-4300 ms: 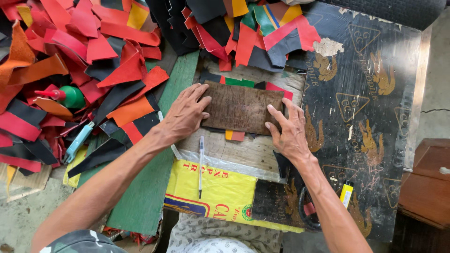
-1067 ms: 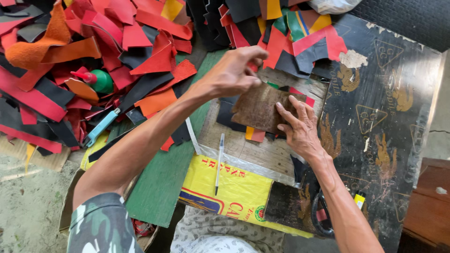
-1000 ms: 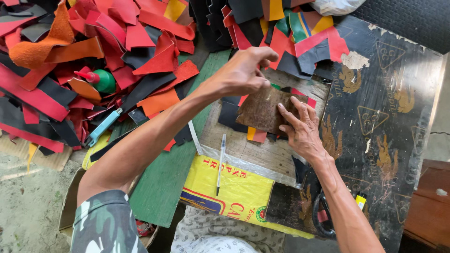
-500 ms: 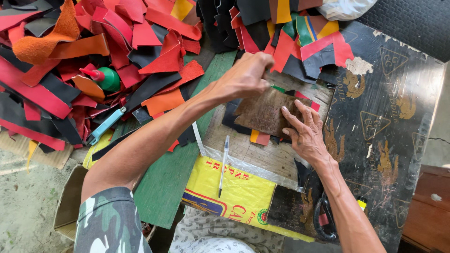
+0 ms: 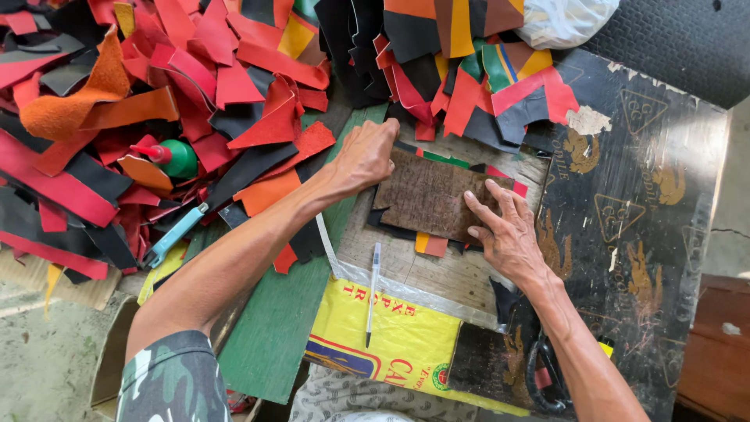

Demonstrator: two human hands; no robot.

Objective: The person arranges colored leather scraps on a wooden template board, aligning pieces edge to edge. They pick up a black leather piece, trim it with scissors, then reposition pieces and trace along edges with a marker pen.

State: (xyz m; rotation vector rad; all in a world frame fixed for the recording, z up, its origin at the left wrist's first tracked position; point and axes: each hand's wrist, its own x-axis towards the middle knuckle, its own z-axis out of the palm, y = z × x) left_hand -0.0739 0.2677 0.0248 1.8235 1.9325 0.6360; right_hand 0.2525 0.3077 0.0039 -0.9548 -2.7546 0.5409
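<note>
A brown rectangular leather piece (image 5: 431, 195) lies flat on the worn wooden board (image 5: 437, 273), on top of several smaller coloured scraps. My left hand (image 5: 366, 155) is closed into a loose fist and rests on the piece's upper left corner. My right hand (image 5: 501, 228) presses flat on its right edge, fingers spread. A white pen (image 5: 372, 293) lies on the board in front of the piece, pointing toward me.
A heap of red, black and orange leather scraps (image 5: 195, 101) covers the left and back. A green glue bottle (image 5: 176, 158) and a blue-handled tool (image 5: 176, 234) lie in it. A yellow sack (image 5: 383, 332), a green board (image 5: 273, 336) and a dark patterned sheet (image 5: 641, 234) surround the work.
My left hand, raised and pinching over the brown piece a second ago, has come down onto its upper left corner. The piece now lies flatter. My right hand stays on its right edge.
</note>
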